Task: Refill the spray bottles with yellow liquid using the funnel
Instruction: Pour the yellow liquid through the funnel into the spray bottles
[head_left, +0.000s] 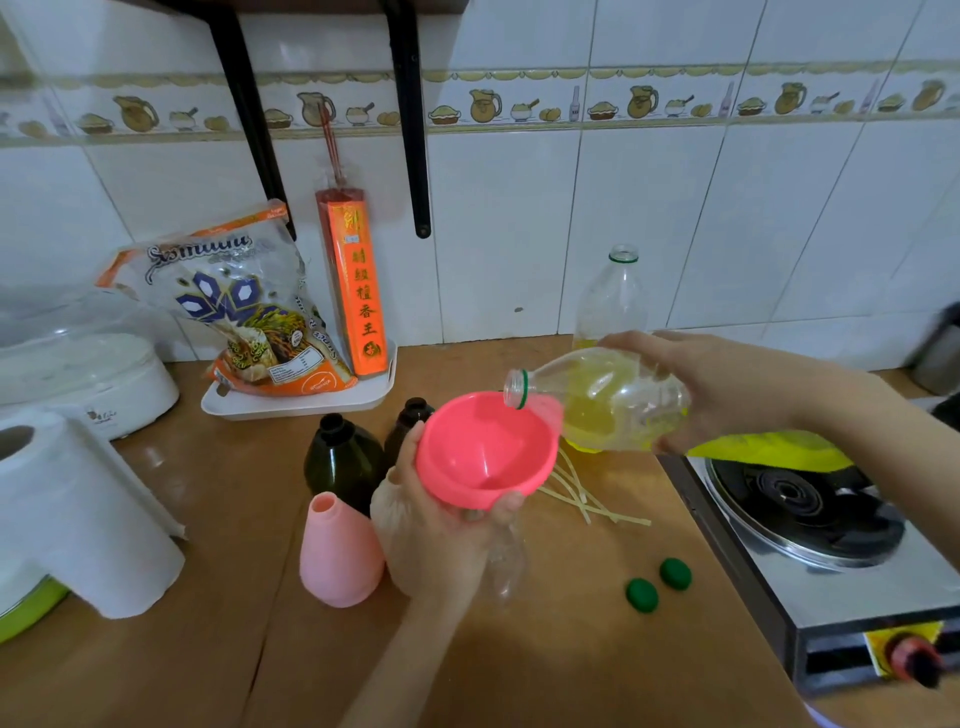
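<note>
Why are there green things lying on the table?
Those two green caps lie loose on the counter: both clear bottles are open. Pale yellow strips are scattered behind the pink funnel. Nothing looks spilled.

Bare counter (545, 649) in front; pink bottle (340, 553), dark bottles (343, 460) crowd left; stove (810, 525) blocks right.

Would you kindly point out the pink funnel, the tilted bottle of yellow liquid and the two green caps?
pink funnel (480, 452): head view, inner bowl.
tilted bottle (602, 400): head view, clear body.
green caps (642, 595): head view, top of the nearer cap.
</note>
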